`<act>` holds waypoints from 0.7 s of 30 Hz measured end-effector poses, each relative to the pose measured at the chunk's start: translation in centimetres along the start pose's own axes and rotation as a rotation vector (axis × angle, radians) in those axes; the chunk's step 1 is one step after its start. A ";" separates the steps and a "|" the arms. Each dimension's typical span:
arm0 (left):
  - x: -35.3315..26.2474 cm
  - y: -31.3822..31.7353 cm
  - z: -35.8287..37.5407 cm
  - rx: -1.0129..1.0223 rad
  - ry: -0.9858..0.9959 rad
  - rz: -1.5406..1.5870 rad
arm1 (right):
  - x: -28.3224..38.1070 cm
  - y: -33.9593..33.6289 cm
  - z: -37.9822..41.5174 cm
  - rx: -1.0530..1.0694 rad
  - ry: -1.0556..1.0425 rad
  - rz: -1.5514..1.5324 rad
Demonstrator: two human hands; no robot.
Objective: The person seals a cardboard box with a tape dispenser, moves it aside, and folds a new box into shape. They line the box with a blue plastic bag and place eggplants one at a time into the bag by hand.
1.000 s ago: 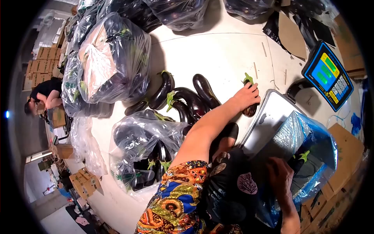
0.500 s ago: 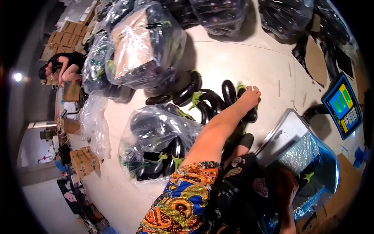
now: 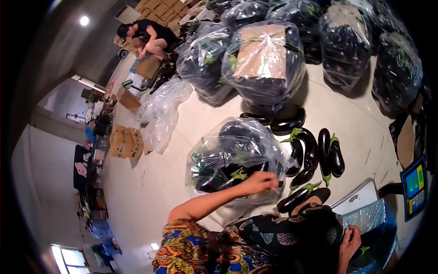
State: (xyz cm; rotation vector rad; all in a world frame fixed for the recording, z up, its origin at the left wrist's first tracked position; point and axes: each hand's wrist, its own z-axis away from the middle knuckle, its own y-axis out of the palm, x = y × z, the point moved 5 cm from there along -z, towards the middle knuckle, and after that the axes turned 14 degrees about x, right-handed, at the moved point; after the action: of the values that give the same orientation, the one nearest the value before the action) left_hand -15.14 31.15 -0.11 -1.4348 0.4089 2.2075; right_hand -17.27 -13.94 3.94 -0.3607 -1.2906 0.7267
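Note:
My left hand (image 3: 262,183) is over the right side of a clear plastic bag (image 3: 214,137) of dark purple eggplants. Its fingers are bent, and what they hold, if anything, is hidden. Just beyond that hand, several loose eggplants (image 3: 324,150) lie on the floor, and one eggplant (image 3: 293,200) rests beside my foot. My right hand (image 3: 350,239) is by my knee, next to a silver-blue liner (image 3: 367,218) in a box. Its fingers are curled, with no clear view of anything between them. A green stem shows inside the liner.
Filled eggplant bags (image 3: 262,86) stand along the back. A scale display (image 3: 414,188) and metal platform (image 3: 360,196) are on the right. A carton (image 3: 125,142) and crumpled plastic sheeting (image 3: 166,109) lie to the left. Another person (image 3: 148,36) crouches at the back left.
My left hand has moved from the loose eggplants to the plastic bag, and its spread fingers are now bent. The camera has turned, and my right hand shows more clearly.

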 end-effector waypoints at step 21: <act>9.6 -8.3 18.6 -0.749 -0.329 -0.904 | 0.3 -0.4 1.5 0.062 0.015 -0.062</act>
State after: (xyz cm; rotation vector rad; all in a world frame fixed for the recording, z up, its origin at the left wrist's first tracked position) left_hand -28.32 49.38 -1.18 -1.1546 -1.0747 1.7740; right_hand -18.60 -14.24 4.77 -0.2750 -1.2568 0.7085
